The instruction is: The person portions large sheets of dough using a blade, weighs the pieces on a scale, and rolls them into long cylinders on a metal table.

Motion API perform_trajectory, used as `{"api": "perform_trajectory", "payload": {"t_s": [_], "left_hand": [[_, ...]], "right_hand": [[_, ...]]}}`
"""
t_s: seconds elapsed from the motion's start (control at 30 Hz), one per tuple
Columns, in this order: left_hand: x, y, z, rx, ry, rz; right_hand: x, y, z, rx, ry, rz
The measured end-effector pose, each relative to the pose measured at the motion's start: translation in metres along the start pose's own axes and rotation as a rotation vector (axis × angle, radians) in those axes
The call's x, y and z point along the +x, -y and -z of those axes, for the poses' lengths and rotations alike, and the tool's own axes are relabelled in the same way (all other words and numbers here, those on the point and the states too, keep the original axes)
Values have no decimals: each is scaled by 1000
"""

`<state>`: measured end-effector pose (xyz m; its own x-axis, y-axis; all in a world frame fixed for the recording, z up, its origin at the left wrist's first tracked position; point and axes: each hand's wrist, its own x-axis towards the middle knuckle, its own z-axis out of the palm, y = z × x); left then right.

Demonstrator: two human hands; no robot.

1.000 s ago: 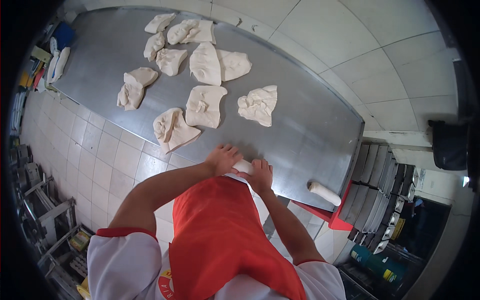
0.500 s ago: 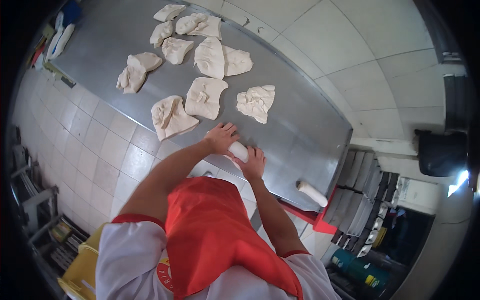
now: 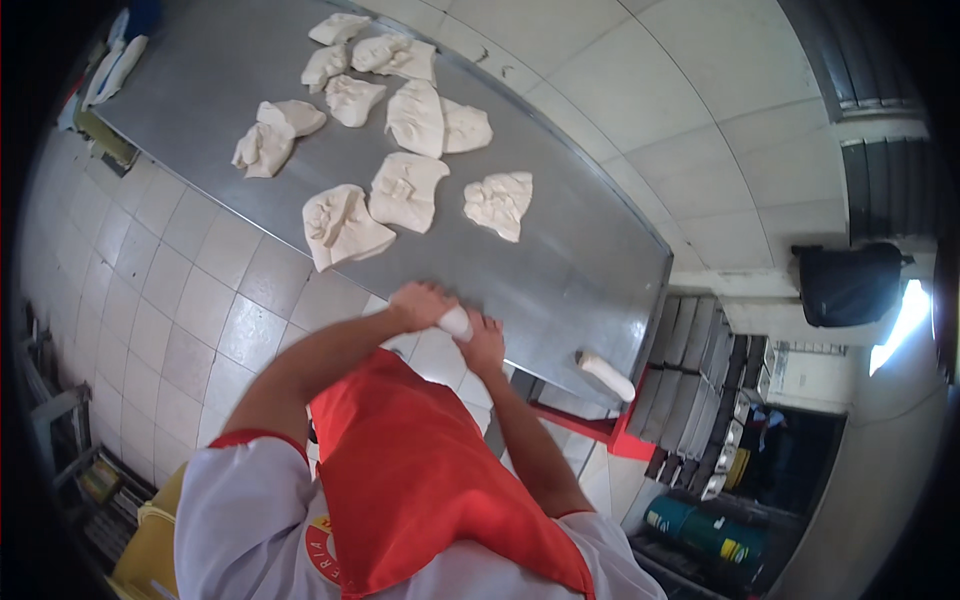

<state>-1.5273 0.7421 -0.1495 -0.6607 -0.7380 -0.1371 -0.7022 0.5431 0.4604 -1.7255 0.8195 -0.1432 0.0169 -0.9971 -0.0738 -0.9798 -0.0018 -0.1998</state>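
At the near edge of the metal table, a short, thick dough roll (image 3: 457, 323) lies under both my hands. My left hand (image 3: 422, 305) curls over its left end. My right hand (image 3: 483, 342) curls over the other end, fingers bent down and partly hidden. Only the pale middle of the roll shows between them. Beyond my hands lie several flattened, lumpy dough pieces, the closest being a folded one (image 3: 345, 228), a squarish one (image 3: 408, 192) and a crumpled one (image 3: 499, 205). A finished-looking longer dough roll (image 3: 606, 376) rests near the right end of the table.
The steel table (image 3: 560, 270) runs from the upper left to the right, against a tiled wall (image 3: 640, 90). Stacked metal baking pans (image 3: 683, 345) stand past its right end. A black bag (image 3: 850, 284) hangs at the right. A yellow bin (image 3: 145, 540) is at the lower left.
My hands have drawn slightly toward me and closer together on the dough roll, and less of it shows between them. The whole view has shifted a little; the other dough pieces lie as before.
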Motion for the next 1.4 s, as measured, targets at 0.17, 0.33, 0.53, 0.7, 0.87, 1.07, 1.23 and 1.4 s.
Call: {"api": "perform_trajectory", "payload": {"t_s": [0.17,0.33,0.53,0.7,0.87,1.07,1.23,1.4], "left_hand": [[17,-19,49,107,-111,-173],[-12,-56,31,-766,-413,-271],[45,-18,-11,-495,-398,-304],[148,-16,16,-243,-446,-84],[184,-6,47,-402,-190,145],[59,-25,3,-181,-163,129],[68,-37,-21,9,-290,235],[224,7,31,35,-572,431]], "right_hand": [[12,-5,20,-76,-39,-82],[-9,30,9,-19,-284,-7],[33,15,-42,-78,-108,-223],[150,-25,-39,-164,-89,-324],[183,-32,1,-151,-155,-288],[41,25,0,224,-221,-289],[6,10,-39,68,-185,-387],[184,-63,29,40,-215,-563]]}}
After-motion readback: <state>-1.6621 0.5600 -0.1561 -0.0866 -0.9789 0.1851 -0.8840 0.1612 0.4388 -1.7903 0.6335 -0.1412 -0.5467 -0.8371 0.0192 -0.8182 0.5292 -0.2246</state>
